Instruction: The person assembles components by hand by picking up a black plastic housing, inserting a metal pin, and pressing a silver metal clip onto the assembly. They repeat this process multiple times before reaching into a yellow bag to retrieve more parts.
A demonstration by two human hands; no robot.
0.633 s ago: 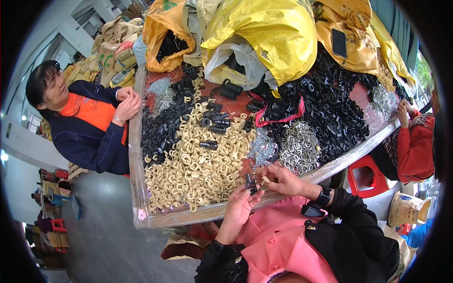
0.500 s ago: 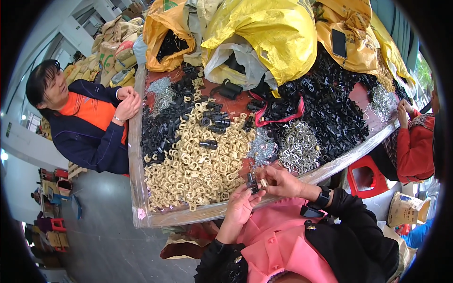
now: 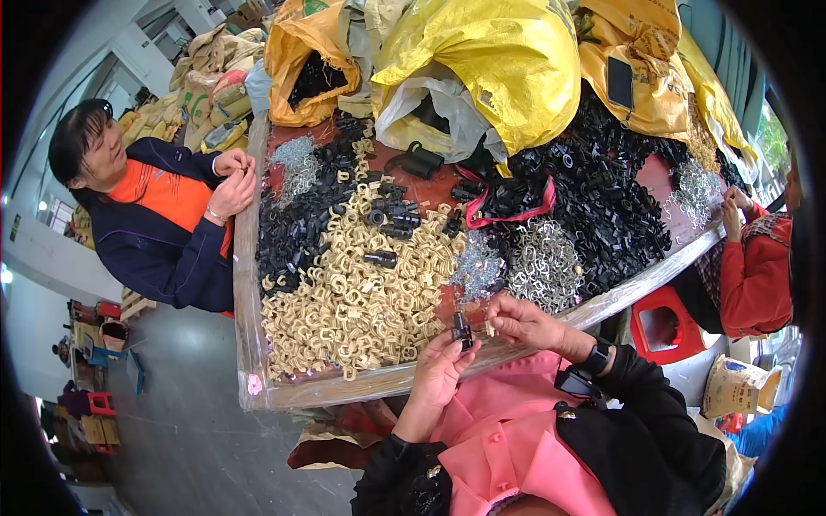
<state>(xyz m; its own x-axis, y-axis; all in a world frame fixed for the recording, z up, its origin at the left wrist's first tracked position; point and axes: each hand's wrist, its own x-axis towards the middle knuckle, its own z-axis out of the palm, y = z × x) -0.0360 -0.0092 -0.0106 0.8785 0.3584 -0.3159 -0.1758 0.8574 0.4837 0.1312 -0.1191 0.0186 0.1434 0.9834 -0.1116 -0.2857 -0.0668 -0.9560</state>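
Note:
Just over the table's front edge, my left hand (image 3: 439, 371) grips a small black plastic part (image 3: 463, 330) that stands upright between thumb and fingers. To its right my right hand (image 3: 527, 328) pinches a small beige piece (image 3: 490, 328), mostly covered by the fingertips. A narrow gap separates the two pieces. Beyond my left hand spreads a heap of beige plastic rings (image 3: 361, 310), with a few black cylindrical parts (image 3: 380, 259) lying on it. Bent metal hooks (image 3: 544, 267) and a pile of tiny silver pieces (image 3: 478, 267) lie beyond my right hand.
A raised wooden rim (image 3: 344, 391) edges the table. Black parts (image 3: 594, 206) cover its right side, beside a red strap (image 3: 516, 220). Yellow sacks (image 3: 508, 69) and a phone (image 3: 619, 82) are at the back. One co-worker (image 3: 163, 215) works at left, another (image 3: 753, 258) at right.
My right hand has shifted slightly up and right, away from the black part, still pinching the beige piece. My left hand has hardly moved.

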